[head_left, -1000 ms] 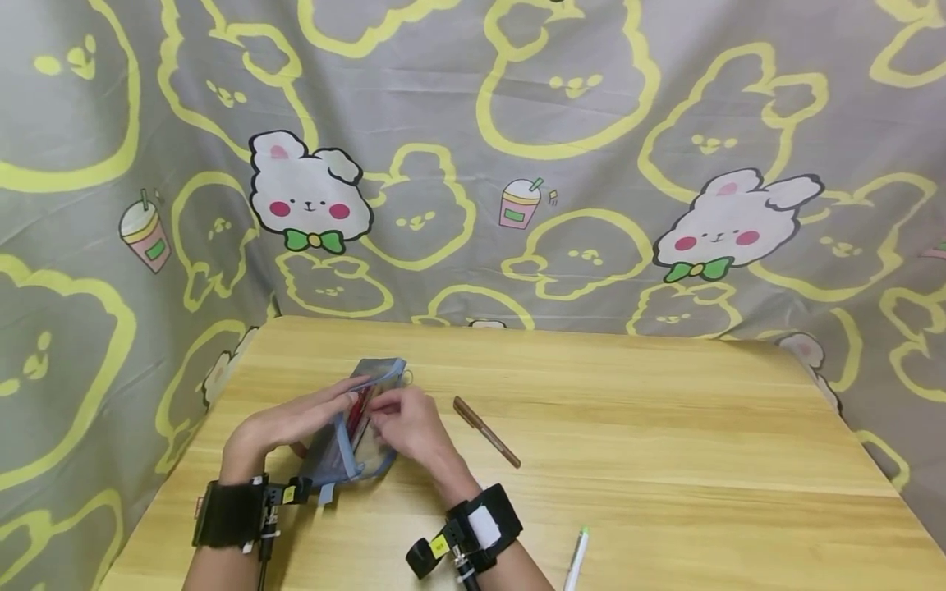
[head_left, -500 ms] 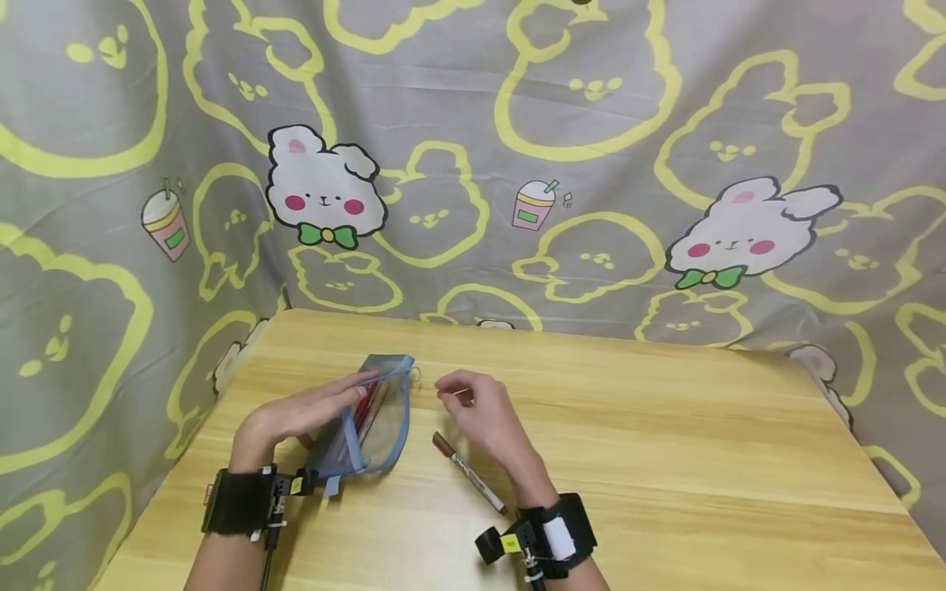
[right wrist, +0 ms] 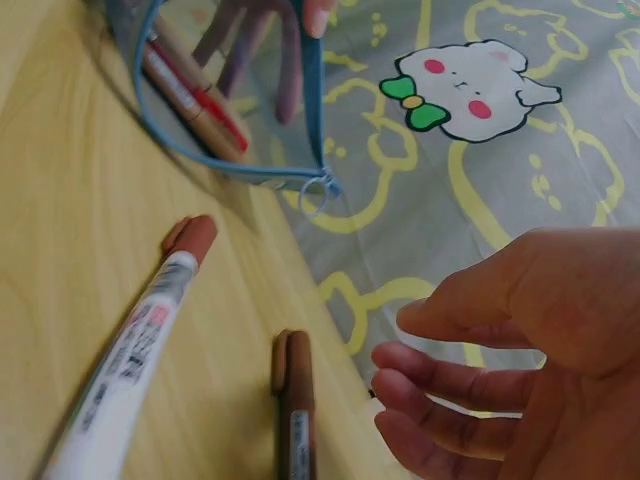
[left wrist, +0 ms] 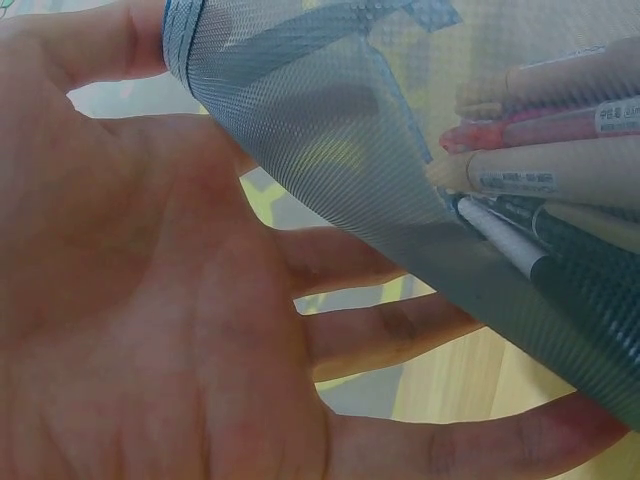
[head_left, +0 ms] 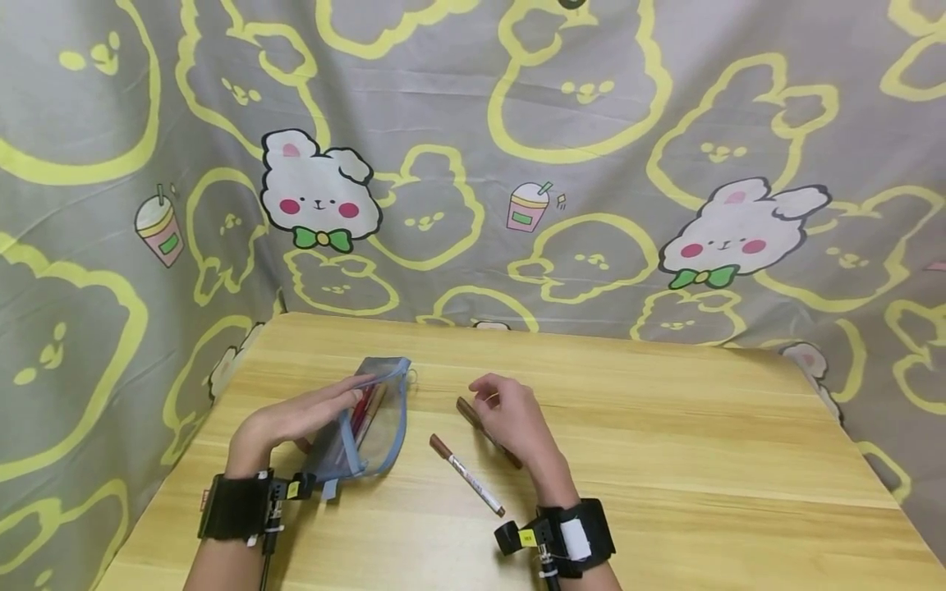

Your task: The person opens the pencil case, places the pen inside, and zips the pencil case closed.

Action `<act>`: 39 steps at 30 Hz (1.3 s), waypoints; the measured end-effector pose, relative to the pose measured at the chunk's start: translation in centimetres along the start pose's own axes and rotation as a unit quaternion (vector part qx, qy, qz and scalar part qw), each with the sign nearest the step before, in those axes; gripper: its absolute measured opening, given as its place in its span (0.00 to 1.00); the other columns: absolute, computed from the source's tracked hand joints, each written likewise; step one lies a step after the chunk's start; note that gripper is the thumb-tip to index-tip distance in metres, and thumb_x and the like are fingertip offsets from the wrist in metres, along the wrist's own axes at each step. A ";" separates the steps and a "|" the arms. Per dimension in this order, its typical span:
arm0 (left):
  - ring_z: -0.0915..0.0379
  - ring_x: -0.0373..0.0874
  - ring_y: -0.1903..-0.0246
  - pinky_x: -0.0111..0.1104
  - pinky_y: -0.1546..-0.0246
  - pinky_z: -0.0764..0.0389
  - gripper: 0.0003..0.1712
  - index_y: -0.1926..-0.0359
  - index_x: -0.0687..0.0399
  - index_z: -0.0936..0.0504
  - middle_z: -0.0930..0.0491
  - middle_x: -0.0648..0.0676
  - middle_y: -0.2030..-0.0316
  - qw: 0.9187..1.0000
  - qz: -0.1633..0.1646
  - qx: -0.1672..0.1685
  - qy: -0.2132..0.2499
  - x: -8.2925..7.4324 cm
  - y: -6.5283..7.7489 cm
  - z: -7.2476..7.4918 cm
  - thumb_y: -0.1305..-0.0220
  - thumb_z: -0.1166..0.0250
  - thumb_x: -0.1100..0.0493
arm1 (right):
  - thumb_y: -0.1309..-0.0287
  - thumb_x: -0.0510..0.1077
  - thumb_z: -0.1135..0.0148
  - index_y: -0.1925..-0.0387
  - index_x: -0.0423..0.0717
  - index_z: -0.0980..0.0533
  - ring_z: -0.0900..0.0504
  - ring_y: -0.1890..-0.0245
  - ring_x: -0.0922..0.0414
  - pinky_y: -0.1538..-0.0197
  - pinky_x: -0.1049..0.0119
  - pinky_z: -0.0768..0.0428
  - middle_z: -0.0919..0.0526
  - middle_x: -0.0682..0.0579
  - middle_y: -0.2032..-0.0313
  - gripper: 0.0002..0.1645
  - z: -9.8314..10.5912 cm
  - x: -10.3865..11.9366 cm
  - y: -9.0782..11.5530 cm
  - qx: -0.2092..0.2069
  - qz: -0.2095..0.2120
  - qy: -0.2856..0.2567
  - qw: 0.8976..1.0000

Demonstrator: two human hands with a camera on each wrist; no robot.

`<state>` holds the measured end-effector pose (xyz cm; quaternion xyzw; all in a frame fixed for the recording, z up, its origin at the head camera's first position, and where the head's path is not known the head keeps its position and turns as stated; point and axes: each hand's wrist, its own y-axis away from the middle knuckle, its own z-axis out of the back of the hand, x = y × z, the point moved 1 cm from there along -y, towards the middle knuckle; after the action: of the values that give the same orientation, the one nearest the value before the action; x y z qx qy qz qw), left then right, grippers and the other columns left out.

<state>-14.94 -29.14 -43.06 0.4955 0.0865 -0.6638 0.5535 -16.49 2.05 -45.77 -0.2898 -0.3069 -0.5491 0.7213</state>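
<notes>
A blue mesh pencil case [head_left: 386, 439] leans at the left of the table with its zipped mouth spread. Several pens [left wrist: 540, 172], beige and red among them, lie inside it. My left hand [head_left: 296, 420] holds the case by its edge, thumb on one side and fingers behind the mesh. Bare of any object, my right hand [head_left: 516, 417] hovers with bent fingers over a brown pen [right wrist: 298, 400], partly covering it in the head view. Between that pen and the case lies a white marker [head_left: 467, 476] with a brown cap.
The wooden table [head_left: 702, 460] reaches back to a grey curtain [head_left: 443, 98] with yellow outlines and rabbit faces. A zip ring [right wrist: 315, 196] hangs at the case's corner. Each wrist wears a black strap with a camera.
My right hand has come out of the pencil case and moved right. The white marker now lies on the table. A green-tipped white pen at the lower edge is no longer seen.
</notes>
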 end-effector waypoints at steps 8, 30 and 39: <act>0.55 0.82 0.29 0.70 0.62 0.20 0.37 0.17 0.45 0.51 0.63 0.69 0.20 1.000 0.002 -0.003 0.001 0.2 0.0 0.0 0.19 0.56 0.41 | 0.40 0.37 0.30 0.52 0.40 0.16 0.17 0.63 0.53 0.61 0.57 0.17 0.15 0.47 0.63 0.14 -0.5 -0.7 0.4 0.013 -0.025 0.073 0.997; 0.54 0.83 0.30 0.68 0.65 0.19 0.38 0.17 0.47 0.52 0.63 0.71 0.21 1.000 0.008 0.000 0.004 0.0 -0.1 -0.2 0.19 0.56 0.41 | 0.47 0.36 0.26 0.65 0.43 0.17 0.27 0.80 0.57 0.79 0.66 0.29 0.24 0.54 0.77 0.07 -1.8 -1.1 0.7 0.014 -0.088 0.135 0.987; 0.55 0.82 0.29 0.68 0.63 0.19 0.38 0.17 0.46 0.52 0.63 0.69 0.20 1.000 0.006 0.002 0.002 0.0 -0.2 -0.1 0.19 0.56 0.40 | 0.44 0.37 0.28 0.63 0.43 0.16 0.27 0.81 0.58 0.80 0.67 0.29 0.22 0.55 0.77 0.06 -1.6 -0.9 0.7 0.011 -0.092 0.120 0.988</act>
<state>-15.00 -28.96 -43.18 0.4984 0.0836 -0.6599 0.5561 -15.82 1.55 -47.61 -0.1843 -0.2489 -0.6404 0.7028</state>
